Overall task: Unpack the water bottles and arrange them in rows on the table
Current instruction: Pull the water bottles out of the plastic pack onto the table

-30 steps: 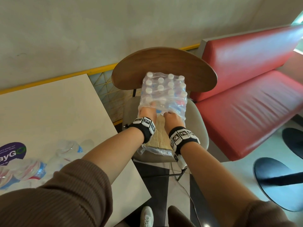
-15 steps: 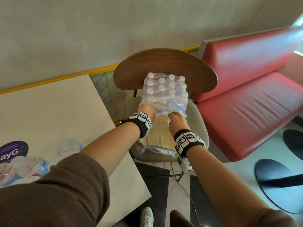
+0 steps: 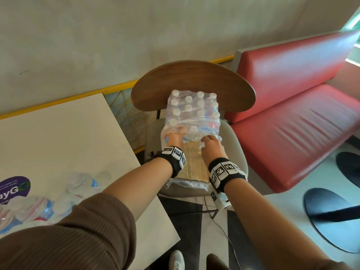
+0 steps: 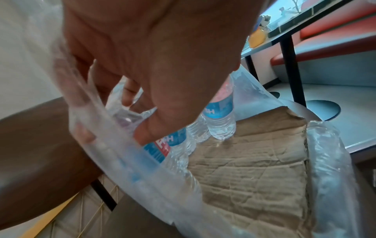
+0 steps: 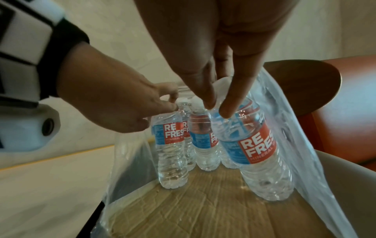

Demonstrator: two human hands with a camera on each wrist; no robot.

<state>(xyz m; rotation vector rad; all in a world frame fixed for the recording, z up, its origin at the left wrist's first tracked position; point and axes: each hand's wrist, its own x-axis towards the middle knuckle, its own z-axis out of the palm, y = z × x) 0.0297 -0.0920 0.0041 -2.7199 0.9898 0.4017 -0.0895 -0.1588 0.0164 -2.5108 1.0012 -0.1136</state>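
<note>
Two grips working mid-frame at the torn pack [image 3: 192,114] on the chair [image 3: 229,137]: left hand [image 3: 174,136] pinching one bottle's [image 5: 171,149] neck, right hand [image 3: 212,146] loose-fingered over another's cap [image 5: 223,83]; thin-walled, probably slippery, best taken at the stiff neck.

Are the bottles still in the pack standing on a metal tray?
No, the bottles in the pack stand upright on a creased sheet of brown cardboard inside the torn plastic wrap.
</note>
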